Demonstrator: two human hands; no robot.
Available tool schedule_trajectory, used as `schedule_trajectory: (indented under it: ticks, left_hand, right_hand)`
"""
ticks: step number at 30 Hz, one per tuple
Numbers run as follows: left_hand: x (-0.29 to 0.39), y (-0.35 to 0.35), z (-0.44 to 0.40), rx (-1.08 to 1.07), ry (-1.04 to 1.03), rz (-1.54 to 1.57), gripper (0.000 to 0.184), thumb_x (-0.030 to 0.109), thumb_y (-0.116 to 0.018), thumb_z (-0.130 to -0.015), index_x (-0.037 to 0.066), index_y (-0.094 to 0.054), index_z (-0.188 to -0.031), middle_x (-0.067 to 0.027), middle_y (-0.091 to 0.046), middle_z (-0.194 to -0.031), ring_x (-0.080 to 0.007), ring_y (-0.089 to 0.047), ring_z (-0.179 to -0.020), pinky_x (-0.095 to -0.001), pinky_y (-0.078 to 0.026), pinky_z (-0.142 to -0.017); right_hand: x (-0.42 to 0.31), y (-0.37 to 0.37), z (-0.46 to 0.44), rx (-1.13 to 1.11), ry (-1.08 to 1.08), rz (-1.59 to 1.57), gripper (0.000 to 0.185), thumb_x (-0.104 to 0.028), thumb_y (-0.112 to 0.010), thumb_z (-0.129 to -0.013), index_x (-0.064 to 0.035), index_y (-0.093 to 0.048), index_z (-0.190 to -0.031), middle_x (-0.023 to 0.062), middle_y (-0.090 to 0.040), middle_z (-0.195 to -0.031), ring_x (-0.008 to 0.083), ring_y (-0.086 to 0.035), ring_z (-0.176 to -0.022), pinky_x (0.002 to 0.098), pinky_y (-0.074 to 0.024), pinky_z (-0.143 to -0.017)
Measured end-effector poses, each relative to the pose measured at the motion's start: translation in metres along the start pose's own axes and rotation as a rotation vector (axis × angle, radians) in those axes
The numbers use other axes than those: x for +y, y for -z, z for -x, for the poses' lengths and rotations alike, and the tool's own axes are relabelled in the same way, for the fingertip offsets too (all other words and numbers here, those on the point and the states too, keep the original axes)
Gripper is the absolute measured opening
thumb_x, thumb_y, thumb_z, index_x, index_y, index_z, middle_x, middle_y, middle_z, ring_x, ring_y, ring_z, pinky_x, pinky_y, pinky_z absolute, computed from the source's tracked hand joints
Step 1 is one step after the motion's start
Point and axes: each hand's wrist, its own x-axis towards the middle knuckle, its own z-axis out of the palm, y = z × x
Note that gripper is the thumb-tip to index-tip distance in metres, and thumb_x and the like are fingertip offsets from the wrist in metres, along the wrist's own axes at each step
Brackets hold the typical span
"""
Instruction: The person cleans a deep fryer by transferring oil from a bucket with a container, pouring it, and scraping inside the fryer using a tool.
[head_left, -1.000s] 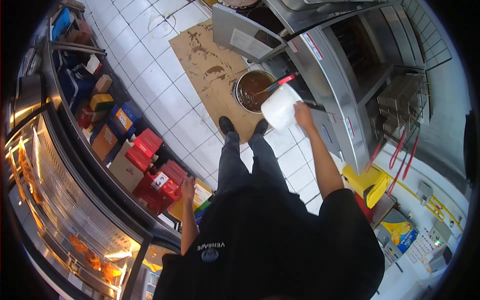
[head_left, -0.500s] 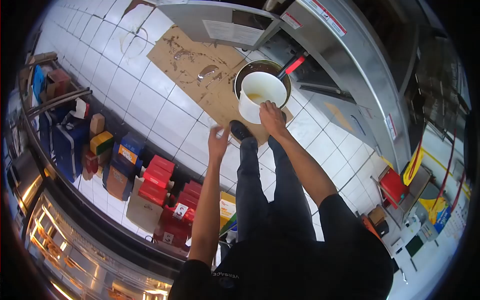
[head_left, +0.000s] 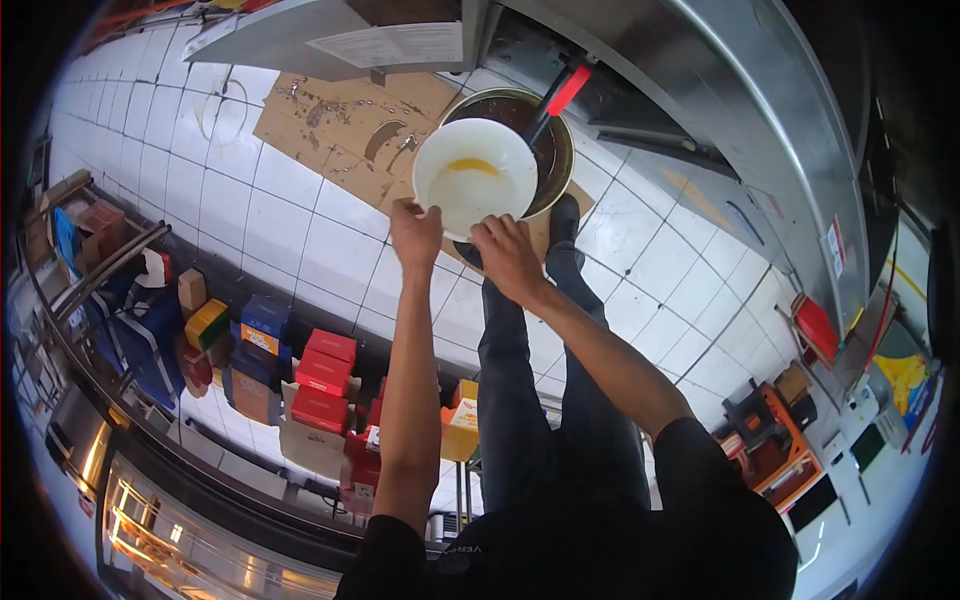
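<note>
My left hand (head_left: pixel 416 235) and my right hand (head_left: pixel 506 256) grip the near rim of a white bucket (head_left: pixel 468 200). Its mouth faces up toward me, and a small pool of yellow liquid lies inside. Behind and partly under it, a wide metal pot (head_left: pixel 566 160) holds something dark brown. A tool with a black and red handle (head_left: pixel 568 92) leans out of the pot; its lower end is hidden. The pot stands on a stained cardboard sheet (head_left: pixel 350 140) on the floor.
An open metal cabinet door (head_left: pixel 390 45) and a large steel appliance (head_left: pixel 740 70) border the far and right sides. Several red boxes (head_left: pixel 322 372) and a blue bag (head_left: pixel 150 340) line the left. White floor tiles (head_left: pixel 320 240) lie between. A red chair (head_left: pixel 815 328) is at right.
My left hand has moved onto the bucket's rim and closed there. The bucket has shifted left, away from over the pot, and its mouth has turned more toward me.
</note>
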Motion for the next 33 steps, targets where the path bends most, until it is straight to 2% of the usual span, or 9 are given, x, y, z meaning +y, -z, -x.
schedule_trajectory:
  ticks: [2, 3, 6, 7, 12, 18, 22, 25, 33]
  left_hand:
    - [0.005, 0.016, 0.010, 0.038, -0.058, 0.014, 0.035, 0.010, -0.063, -0.079, -0.006, -0.050, -0.107, -0.0149, -0.059, -0.097, -0.0216, -0.064, -0.080, -0.0316, -0.059, -0.058]
    - [0.011, 0.022, 0.016, 0.081, 0.034, 0.045, 0.033, 0.013, -0.064, -0.076, -0.004, -0.054, -0.101, -0.0185, -0.058, -0.096, -0.0313, -0.060, -0.087, -0.0385, -0.048, -0.079]
    - [-0.001, 0.038, 0.024, 0.125, -0.090, 0.087, 0.035, 0.009, -0.061, -0.080, -0.006, -0.047, -0.109, -0.0227, -0.050, -0.111, -0.0314, -0.057, -0.097, -0.0388, -0.048, -0.085]
    - [-0.003, 0.041, 0.026, 0.123, -0.094, 0.080, 0.035, 0.009, -0.061, -0.080, -0.006, -0.047, -0.109, -0.0227, -0.050, -0.111, -0.0314, -0.057, -0.097, -0.0388, -0.048, -0.085]
    - [-0.004, 0.051, 0.035, 0.050, 0.061, 0.237, 0.034, 0.006, -0.058, -0.083, -0.007, -0.042, -0.110, -0.0197, -0.048, -0.111, -0.0298, -0.054, -0.104, -0.0380, -0.050, -0.084]
    - [-0.001, 0.042, 0.051, 0.095, 0.136, 0.297, 0.036, 0.006, -0.059, -0.085, -0.007, -0.040, -0.113, -0.0204, -0.046, -0.113, -0.0305, -0.053, -0.106, -0.0378, -0.053, -0.081]
    - [-0.012, 0.037, 0.056, 0.185, 0.033, 0.191, 0.036, 0.005, -0.059, -0.085, -0.007, -0.041, -0.114, -0.0209, -0.044, -0.116, -0.0303, -0.051, -0.109, -0.0374, -0.054, -0.077]
    - [-0.012, 0.040, 0.057, 0.193, 0.040, 0.212, 0.035, 0.004, -0.058, -0.086, -0.007, -0.041, -0.115, -0.0213, -0.042, -0.118, -0.0303, -0.049, -0.113, -0.0355, -0.055, -0.076]
    - [0.000, 0.053, 0.063, 0.142, 0.134, 0.411, 0.044, 0.002, -0.056, -0.087, -0.005, -0.032, -0.122, -0.0256, -0.044, -0.118, -0.0264, -0.053, -0.107, -0.0321, -0.057, -0.067]
  right_hand:
    - [-0.011, -0.004, 0.003, 0.029, -0.023, -0.095, 0.013, -0.007, -0.061, -0.078, -0.0072, -0.054, -0.090, 0.0051, -0.050, -0.089, 0.0237, -0.050, -0.087, 0.0390, -0.0383, -0.072]
    - [-0.015, -0.005, 0.003, 0.036, -0.020, -0.113, 0.012, -0.011, -0.062, -0.081, -0.0073, -0.054, -0.088, 0.0050, -0.049, -0.089, 0.0228, -0.050, -0.086, 0.0384, -0.0386, -0.071]
    - [-0.029, -0.016, 0.002, 0.046, -0.008, -0.196, 0.013, -0.015, -0.063, -0.083, -0.0074, -0.054, -0.088, 0.0049, -0.050, -0.089, 0.0222, -0.050, -0.087, 0.0385, -0.0388, -0.072]
    - [-0.032, -0.016, 0.003, 0.019, 0.001, -0.177, 0.016, -0.019, -0.063, -0.085, -0.0074, -0.054, -0.090, 0.0046, -0.050, -0.090, 0.0219, -0.050, -0.088, 0.0387, -0.0392, -0.073]
    - [-0.035, -0.020, 0.008, -0.026, -0.008, -0.196, 0.016, -0.019, -0.062, -0.085, -0.0072, -0.054, -0.092, 0.0047, -0.050, -0.091, 0.0216, -0.050, -0.090, 0.0386, -0.0394, -0.074]
    - [-0.023, -0.020, 0.014, -0.108, 0.017, -0.186, 0.015, -0.019, -0.061, -0.086, -0.0070, -0.054, -0.092, 0.0052, -0.049, -0.091, 0.0214, -0.050, -0.091, 0.0388, -0.0400, -0.075]
    - [-0.023, -0.019, 0.015, -0.132, 0.035, -0.183, 0.016, -0.019, -0.062, -0.085, -0.0066, -0.054, -0.091, 0.0056, -0.048, -0.090, 0.0218, -0.050, -0.091, 0.0397, -0.0408, -0.075]
    - [-0.024, -0.019, 0.014, -0.092, 0.058, -0.213, 0.015, -0.019, -0.062, -0.085, -0.0067, -0.054, -0.090, 0.0061, -0.048, -0.091, 0.0221, -0.051, -0.092, 0.0404, -0.0418, -0.076]
    - [-0.027, -0.025, 0.008, -0.102, 0.078, -0.241, 0.016, -0.018, -0.064, -0.083, -0.0070, -0.057, -0.091, 0.0067, -0.049, -0.093, 0.0223, -0.051, -0.094, 0.0408, -0.0437, -0.079]
